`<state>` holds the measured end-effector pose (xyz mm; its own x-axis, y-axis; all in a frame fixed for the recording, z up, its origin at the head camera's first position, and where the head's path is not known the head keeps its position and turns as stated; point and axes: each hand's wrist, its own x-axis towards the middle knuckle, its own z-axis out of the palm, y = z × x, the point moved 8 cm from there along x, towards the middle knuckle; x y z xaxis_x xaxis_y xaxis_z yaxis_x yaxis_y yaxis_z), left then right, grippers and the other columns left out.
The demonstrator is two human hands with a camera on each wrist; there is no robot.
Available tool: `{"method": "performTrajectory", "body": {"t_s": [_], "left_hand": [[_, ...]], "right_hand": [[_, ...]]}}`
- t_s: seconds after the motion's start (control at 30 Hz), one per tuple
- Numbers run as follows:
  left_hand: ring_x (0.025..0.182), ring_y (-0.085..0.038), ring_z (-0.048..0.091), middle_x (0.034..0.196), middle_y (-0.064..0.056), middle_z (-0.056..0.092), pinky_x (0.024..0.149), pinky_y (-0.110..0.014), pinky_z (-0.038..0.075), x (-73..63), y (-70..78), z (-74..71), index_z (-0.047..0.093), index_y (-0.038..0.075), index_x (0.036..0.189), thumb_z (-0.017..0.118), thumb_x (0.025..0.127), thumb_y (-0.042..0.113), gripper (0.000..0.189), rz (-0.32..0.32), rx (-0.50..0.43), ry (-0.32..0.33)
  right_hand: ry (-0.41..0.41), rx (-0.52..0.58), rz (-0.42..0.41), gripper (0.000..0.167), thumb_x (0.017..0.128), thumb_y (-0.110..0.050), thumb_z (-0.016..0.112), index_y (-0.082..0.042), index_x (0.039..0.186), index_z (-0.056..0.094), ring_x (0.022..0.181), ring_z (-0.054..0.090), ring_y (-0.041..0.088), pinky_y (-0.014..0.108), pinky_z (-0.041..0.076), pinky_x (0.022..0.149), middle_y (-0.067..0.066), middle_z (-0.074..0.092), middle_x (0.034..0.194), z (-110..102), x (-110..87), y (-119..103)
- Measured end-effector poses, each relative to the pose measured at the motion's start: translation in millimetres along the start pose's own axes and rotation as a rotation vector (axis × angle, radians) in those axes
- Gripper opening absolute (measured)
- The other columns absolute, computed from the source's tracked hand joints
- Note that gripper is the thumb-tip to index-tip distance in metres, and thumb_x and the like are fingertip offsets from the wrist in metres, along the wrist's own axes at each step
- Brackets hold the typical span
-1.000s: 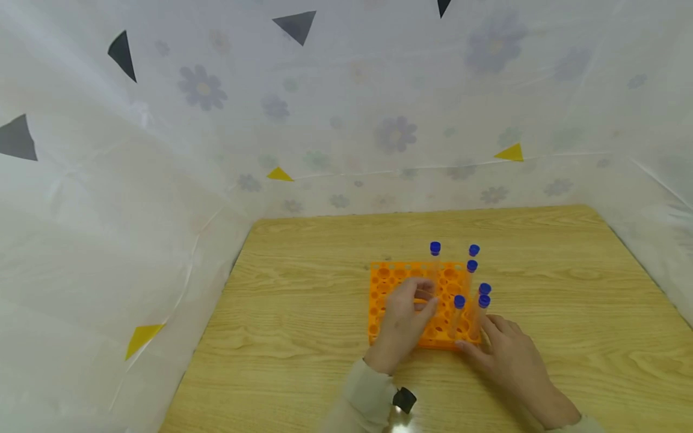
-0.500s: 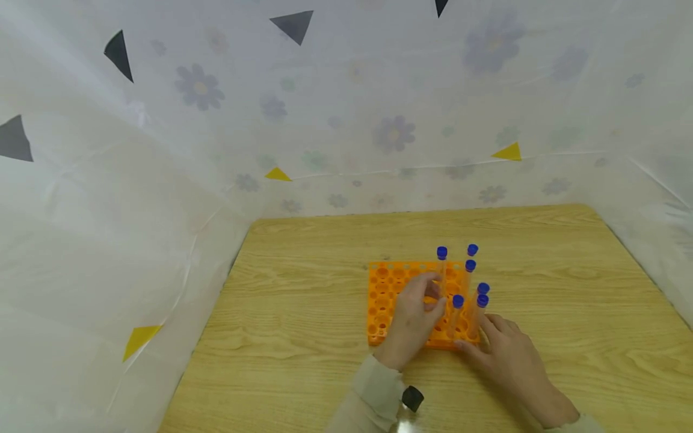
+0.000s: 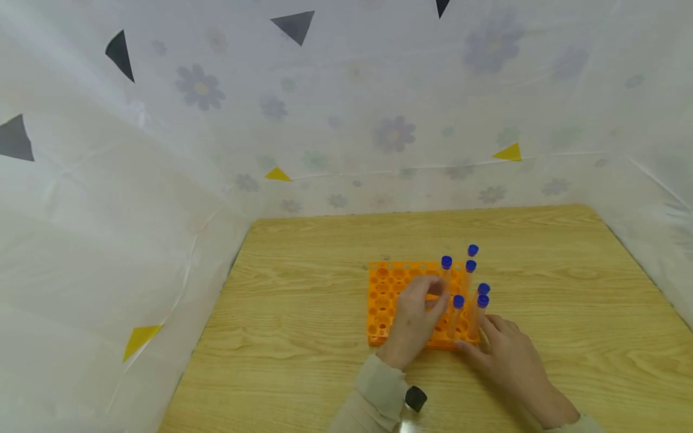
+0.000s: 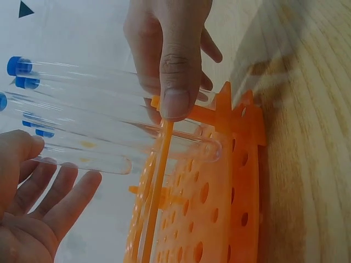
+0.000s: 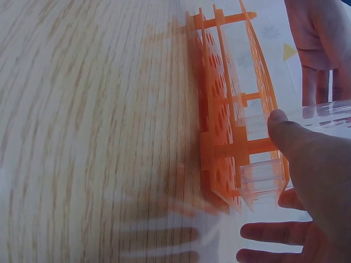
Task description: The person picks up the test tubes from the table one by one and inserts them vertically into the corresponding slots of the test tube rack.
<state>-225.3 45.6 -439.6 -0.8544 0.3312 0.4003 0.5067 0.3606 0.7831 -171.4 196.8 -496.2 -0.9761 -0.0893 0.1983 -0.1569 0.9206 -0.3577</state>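
An orange tube rack (image 3: 391,293) stands on the wooden table (image 3: 303,288). Several clear tubes with blue caps (image 3: 472,265) stand in its right side. My left hand (image 3: 415,317) pinches one more capped tube (image 3: 446,263) over the rack's middle right. In the left wrist view that tube (image 4: 82,159) lies between thumb and fingers of the left hand (image 4: 38,208), its round end close above the rack (image 4: 219,192). My right hand (image 3: 509,361) holds the rack's near right corner, thumb (image 4: 175,82) pressing on the top plate. The right wrist view shows the rack (image 5: 225,109) beside that thumb (image 5: 299,145).
White sheeting with flower prints and paper triangles (image 3: 278,174) walls in the table at the back and both sides. The rack's left half shows bare holes. Bare wood lies left of and beyond the rack.
My left hand has shifted right with its tube, and the blue cap has come down toward the rack. The right hand and the rack have stayed put.
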Motion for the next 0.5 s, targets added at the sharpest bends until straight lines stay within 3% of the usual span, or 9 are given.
{"method": "performTrajectory", "body": {"t_s": [0.2, 0.5], "left_hand": [[0.105, -0.002, 0.062, 0.114, 0.000, 0.065, 0.083, -0.009, 0.051, -1.1, -3.1, 5.5, 0.062, 0.013, 0.119, 0.060, 0.100, 0.021, 0.021, -0.048, -0.041, -0.043], [0.101, -0.002, 0.064, 0.114, 0.001, 0.067, 0.081, -0.014, 0.054, -2.3, -7.2, 11.5, 0.062, 0.014, 0.122, 0.062, 0.098, 0.020, 0.025, -0.015, 0.072, -0.057]], "right_hand": [[-0.004, -0.001, -0.002, 0.079, 0.087, -0.055, 0.069, 0.002, 0.139, 0.053, 0.105, 0.061, 0.048, 0.063, 0.049, 0.085, 0.026, 0.064, 0.122, 0, -0.4, 0], [0.019, 0.004, -0.015, 0.078, 0.086, -0.053, 0.071, 0.002, 0.137, 0.055, 0.105, 0.062, 0.048, 0.063, 0.049, 0.085, 0.026, 0.064, 0.120, 0, -0.9, 1]]}}
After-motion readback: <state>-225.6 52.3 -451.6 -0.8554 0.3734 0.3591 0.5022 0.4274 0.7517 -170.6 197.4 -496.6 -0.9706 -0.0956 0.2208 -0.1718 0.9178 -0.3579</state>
